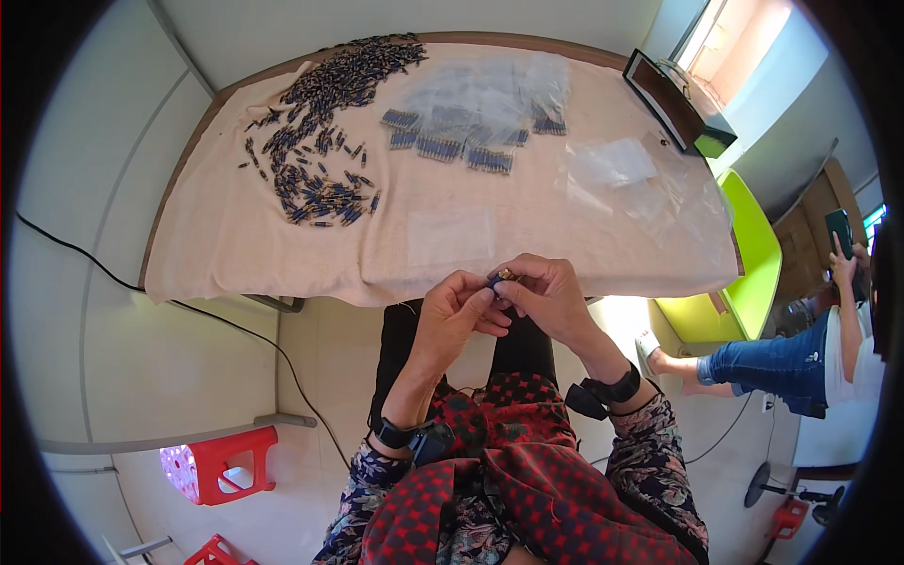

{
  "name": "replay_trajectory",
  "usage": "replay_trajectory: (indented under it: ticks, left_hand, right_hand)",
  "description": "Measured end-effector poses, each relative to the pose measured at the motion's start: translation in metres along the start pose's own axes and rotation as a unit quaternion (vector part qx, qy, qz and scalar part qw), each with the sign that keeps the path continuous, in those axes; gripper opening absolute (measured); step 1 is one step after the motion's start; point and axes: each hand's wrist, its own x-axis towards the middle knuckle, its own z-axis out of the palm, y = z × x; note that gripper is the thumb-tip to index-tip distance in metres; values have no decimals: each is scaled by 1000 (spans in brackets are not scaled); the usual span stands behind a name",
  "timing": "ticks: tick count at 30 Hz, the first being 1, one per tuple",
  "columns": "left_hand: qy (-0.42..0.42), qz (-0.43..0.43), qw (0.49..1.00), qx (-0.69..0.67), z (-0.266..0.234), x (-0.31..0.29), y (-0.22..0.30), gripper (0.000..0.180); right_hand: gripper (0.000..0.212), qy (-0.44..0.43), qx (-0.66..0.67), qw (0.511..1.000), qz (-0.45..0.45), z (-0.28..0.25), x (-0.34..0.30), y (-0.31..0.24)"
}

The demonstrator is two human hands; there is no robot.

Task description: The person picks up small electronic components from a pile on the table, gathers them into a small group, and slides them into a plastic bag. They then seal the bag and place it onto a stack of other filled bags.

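Note:
My left hand (459, 306) and my right hand (546, 294) meet just below the table's near edge. Together they pinch a small bundle of blue parts with brass tips (499, 277) between the fingertips. Both wrists wear black bands. Far across the cloth-covered table (235, 254) lies a big loose pile of the same small blue parts (320, 141). Beside that pile, clear plastic bags with rows of packed parts (461, 141) are spread out. One empty clear bag (450, 235) lies flat close to my hands.
More empty clear bags (621, 174) lie at the table's right. A dark tray (673, 104) sits at the far right corner. A green chair (749, 254) and a seated person (810, 353) are to the right. Red stools (221, 461) stand lower left. A black cable (207, 315) crosses the floor.

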Motion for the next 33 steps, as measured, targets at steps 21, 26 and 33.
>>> replay_trajectory:
  ticks: [21, 26, 33]
  left_hand:
    - [136, 91, 986, -43, 12, -5, -16, 12]
    - [118, 90, 982, -119, 10, -5, -19, 12]
    - [99, 97, 981, -133, 12, -9, -16, 13]
  right_hand:
    - [42, 106, -233, 956, -147, 17, -8, -6]
    - [40, 132, -214, 952, -171, 26, -6, -18]
    - [23, 128, -70, 981, -125, 25, -12, -8]
